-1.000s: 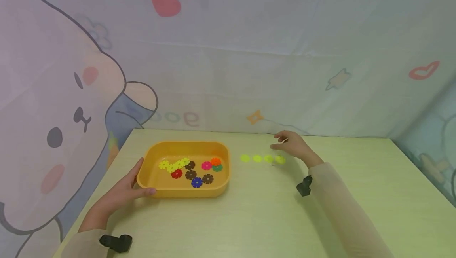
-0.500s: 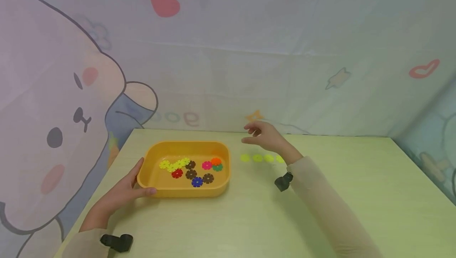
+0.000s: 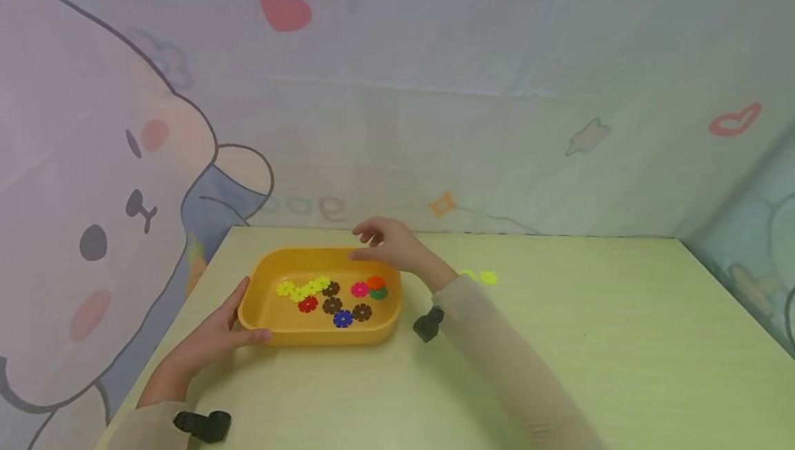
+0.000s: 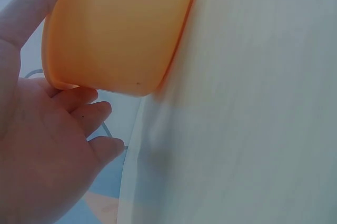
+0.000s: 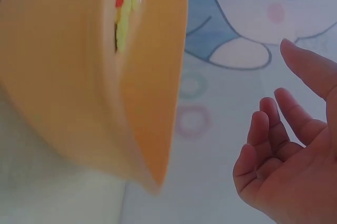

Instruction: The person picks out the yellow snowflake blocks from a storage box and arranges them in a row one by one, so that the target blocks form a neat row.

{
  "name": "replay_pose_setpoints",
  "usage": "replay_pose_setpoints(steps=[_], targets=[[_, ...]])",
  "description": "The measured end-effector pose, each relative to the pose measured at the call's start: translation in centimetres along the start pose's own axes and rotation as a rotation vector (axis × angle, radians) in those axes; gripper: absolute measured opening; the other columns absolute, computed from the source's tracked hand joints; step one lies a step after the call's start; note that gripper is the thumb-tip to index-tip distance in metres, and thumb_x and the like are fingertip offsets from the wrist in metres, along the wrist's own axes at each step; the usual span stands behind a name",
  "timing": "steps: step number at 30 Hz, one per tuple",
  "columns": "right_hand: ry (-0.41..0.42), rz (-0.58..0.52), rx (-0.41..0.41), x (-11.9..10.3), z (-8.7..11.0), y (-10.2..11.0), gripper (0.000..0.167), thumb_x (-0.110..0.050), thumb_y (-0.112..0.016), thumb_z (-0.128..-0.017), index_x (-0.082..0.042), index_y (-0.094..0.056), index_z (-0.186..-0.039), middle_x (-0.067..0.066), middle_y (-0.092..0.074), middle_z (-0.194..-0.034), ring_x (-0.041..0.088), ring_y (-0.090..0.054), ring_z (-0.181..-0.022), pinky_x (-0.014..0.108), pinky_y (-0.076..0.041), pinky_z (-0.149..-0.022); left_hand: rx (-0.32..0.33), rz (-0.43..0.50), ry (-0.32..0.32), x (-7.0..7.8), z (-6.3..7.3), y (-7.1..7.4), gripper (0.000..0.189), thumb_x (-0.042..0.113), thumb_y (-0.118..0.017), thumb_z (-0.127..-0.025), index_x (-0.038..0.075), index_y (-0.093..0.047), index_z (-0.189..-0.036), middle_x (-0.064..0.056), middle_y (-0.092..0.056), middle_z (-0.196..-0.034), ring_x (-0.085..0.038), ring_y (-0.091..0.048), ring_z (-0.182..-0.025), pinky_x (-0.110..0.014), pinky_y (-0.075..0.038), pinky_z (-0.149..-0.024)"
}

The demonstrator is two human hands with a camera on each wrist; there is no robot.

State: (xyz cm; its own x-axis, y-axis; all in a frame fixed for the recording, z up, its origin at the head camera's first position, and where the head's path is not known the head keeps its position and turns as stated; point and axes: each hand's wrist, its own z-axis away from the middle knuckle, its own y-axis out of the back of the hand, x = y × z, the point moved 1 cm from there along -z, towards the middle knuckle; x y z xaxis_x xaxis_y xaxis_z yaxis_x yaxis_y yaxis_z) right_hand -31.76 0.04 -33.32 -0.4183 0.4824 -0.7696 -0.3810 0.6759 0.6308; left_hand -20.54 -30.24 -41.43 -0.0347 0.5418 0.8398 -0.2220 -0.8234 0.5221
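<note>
Yellow-green counter [image 3: 590, 367]: carries tray [image 3: 319, 337], left of centre.
Left hand [image 3: 217, 328]: gripping tray's left end.
Right hand [image 3: 393, 246]: fingers loosely bent, holding nothing, near tray's far right corner.
Discs [image 3: 343, 319]: mixed colours in tray, two yellow visible on counter.

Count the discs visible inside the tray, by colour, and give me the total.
Yellow discs: 4
Brown discs: 3
Red disc: 1
Blue disc: 1
Pink disc: 1
Orange disc: 1
Green disc: 1
Total: 12
</note>
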Motion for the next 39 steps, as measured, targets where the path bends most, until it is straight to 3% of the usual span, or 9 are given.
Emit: replay_pose_setpoints(steps=[12,19,26,34,39], targets=[[-0.05,-0.037,-0.07,-1.5,-2.8,-5.9,0.043,-0.026,-0.073,-0.086,-0.007,-0.062,-0.123,0.014,-0.061,-0.117,0.017,-0.055,-0.097,0.022,-0.049,-0.079,-0.008,-0.009,0.021,-0.1,-0.1,0.0,0.114,0.034,-0.074,-0.084,0.01,0.013,-0.153,-0.025,0.006,-0.159,-0.05,-0.001,-0.143,-0.072,-0.01,-0.108],[-0.113,-0.021,-0.103,-2.0,-3.8,-8.3,0.048,-0.031,-0.074,-0.086,-0.008,-0.06,-0.126,0.009,-0.061,-0.116,0.015,-0.054,-0.092,0.022,-0.049,-0.075,-0.013,0.006,-0.007,0.0,0.0,0.1,0.112,0.031,-0.074,-0.085,0.009,0.012,-0.154,-0.025,0.006,-0.159,-0.051,-0.001,-0.143,-0.072,-0.009,-0.107],[-0.132,-0.017,-0.111,-1.4,-4.5,-10.0,0.048,-0.03,-0.074,-0.085,-0.008,-0.061,-0.125,0.007,-0.062,-0.112,0.015,-0.055,-0.09,0.025,-0.05,-0.077,-0.014,0.017,-0.015,-0.1,0.0,0.2,0.111,0.03,-0.074,-0.085,0.01,0.011,-0.154,-0.024,0.006,-0.159,-0.05,-0.001,-0.143,-0.072,-0.009,-0.107],[-0.175,-0.1,-0.082,-0.8,-5.0,-11.2,0.045,-0.021,-0.078,-0.082,-0.006,-0.063,-0.121,0.009,-0.061,-0.108,0.017,-0.053,-0.087,0.024,-0.05,-0.074,-0.006,0.01,-0.008,-0.2,0.1,0.2,0.11,0.032,-0.073,-0.086,0.01,0.01,-0.154,-0.022,0.005,-0.16,-0.049,-0.001,-0.143,-0.072,-0.008,-0.108],[-0.167,-0.056,-0.098,-0.7,-5.0,-11.7,0.043,-0.022,-0.077,-0.082,-0.009,-0.064,-0.121,0.005,-0.062,-0.106,0.016,-0.053,-0.087,0.023,-0.05,-0.076,-0.007,0.007,-0.006,-0.1,0.1,0.3,0.109,0.033,-0.073,-0.086,0.011,0.009,-0.155,-0.023,0.004,-0.16,-0.049,-0.001,-0.143,-0.072,-0.007,-0.108]])
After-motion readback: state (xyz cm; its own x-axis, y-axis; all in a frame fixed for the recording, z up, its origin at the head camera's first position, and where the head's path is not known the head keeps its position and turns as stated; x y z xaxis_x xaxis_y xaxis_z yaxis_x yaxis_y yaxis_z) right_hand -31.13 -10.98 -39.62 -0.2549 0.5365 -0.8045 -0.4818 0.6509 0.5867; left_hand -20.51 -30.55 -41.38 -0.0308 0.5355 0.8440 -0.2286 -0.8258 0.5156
